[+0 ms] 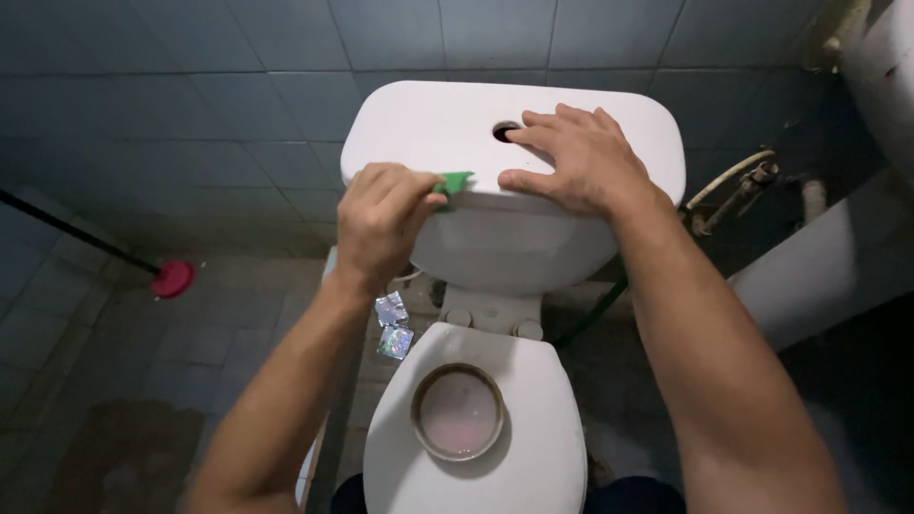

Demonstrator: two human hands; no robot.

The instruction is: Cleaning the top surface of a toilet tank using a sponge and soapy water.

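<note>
Green scrub pad (453,183) on front edge of white toilet tank lid (419,133), pinched in left hand (378,219) fingers. Right hand (576,157) flat on lid, fingers spread open, by flush hole (505,130). Closed toilet seat (533,428) below; round metal lid (458,411) on it.

Both forearms are bare from wrist to elbow, with no sleeves in view. The left hand (379,221) and right hand (578,157) wear no gloves, rings or watch. Dark trousers show at the near edge.
</note>
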